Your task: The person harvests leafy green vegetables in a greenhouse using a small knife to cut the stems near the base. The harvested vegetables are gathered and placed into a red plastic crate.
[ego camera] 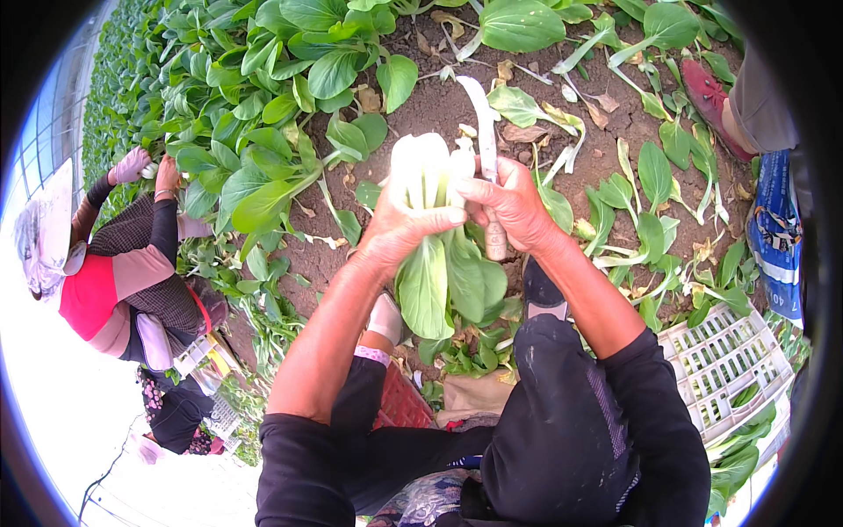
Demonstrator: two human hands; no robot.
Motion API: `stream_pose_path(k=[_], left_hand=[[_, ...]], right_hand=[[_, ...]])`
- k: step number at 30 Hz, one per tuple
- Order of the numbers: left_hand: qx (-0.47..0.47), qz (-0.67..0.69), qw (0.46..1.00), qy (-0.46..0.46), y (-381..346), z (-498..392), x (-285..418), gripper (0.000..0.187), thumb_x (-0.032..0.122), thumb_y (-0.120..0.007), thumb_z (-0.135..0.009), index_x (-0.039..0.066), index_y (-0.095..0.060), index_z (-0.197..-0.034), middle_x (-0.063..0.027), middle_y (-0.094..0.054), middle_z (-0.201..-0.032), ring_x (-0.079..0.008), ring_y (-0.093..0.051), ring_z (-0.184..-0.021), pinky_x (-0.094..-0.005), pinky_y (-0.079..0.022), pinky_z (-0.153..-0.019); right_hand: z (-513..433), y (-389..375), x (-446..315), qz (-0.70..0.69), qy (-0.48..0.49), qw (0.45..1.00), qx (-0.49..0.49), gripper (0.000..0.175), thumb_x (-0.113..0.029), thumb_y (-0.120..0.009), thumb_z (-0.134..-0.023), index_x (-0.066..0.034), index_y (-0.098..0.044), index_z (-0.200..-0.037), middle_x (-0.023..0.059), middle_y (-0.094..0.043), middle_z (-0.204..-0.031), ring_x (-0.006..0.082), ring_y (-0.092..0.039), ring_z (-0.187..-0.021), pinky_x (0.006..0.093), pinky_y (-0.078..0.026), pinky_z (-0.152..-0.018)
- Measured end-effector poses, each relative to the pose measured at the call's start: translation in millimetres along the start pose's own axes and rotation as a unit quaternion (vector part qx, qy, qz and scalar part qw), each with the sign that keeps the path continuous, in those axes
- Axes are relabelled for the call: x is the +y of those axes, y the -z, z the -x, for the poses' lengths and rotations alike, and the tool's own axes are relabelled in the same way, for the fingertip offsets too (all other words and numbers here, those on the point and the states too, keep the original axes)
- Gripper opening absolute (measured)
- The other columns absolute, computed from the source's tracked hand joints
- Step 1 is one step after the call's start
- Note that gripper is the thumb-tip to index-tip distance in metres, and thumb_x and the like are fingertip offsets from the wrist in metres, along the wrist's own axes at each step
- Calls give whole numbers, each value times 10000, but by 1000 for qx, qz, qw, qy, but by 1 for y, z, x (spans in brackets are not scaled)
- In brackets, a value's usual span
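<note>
My left hand (408, 227) grips a bok choy (428, 178), its pale stalk end pointing away from me and its green leaves hanging toward my knees. Close beside it, my right hand (514, 204) is closed around a knife (486, 125) with a curved blade and a wooden handle. The blade points away from me. My right thumb and fingers also reach the side of the bok choy's stalks; whether they pinch a stalk, I cannot tell. Below my hands, trimmed leaves (481, 349) lie on the soil between my feet.
Growing bok choy (263, 132) fills the upper left. Loose leaves (652, 178) litter the soil at right, near another person's red shoe (708, 99). A white plastic crate (724, 369) and a blue bag (776, 237) stand at right. Two co-workers crouch at left, one wearing a hat (49, 230).
</note>
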State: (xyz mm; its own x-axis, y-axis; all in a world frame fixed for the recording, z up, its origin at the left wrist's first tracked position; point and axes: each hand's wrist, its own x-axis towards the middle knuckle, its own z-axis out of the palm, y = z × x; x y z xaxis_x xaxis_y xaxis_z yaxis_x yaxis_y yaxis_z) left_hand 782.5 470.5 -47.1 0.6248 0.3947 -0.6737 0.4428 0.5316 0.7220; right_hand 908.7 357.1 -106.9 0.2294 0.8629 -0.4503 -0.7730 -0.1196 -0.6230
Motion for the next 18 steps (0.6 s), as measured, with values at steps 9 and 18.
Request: stream_pose_path(k=[9,18], left_hand=[[35,-604,795,-36,3,-68,94,830,106,-761,-577,-44,-396,-1307,-212,-643,-1053,-310,-646,-953,-388,-504,-913],[53,-884,464,11,77,-152,137,718,83,-640,-760,-27,-310,-1388,-184,-657,-1052,-307,-641,-1022,-394,-529,-861]], right_hand=[[-61,69,-12,369,-2,926,82,432,-388,-414,-998,0,-560,-1122,66,-597,-781,93,-572,-632,212,-435,-443],[-154,35,-22,330,-62,941,55,366,-293,-405,-1001,22,-589,-1039,62,-568,-716,93,-505,-554,246,-438,-463]])
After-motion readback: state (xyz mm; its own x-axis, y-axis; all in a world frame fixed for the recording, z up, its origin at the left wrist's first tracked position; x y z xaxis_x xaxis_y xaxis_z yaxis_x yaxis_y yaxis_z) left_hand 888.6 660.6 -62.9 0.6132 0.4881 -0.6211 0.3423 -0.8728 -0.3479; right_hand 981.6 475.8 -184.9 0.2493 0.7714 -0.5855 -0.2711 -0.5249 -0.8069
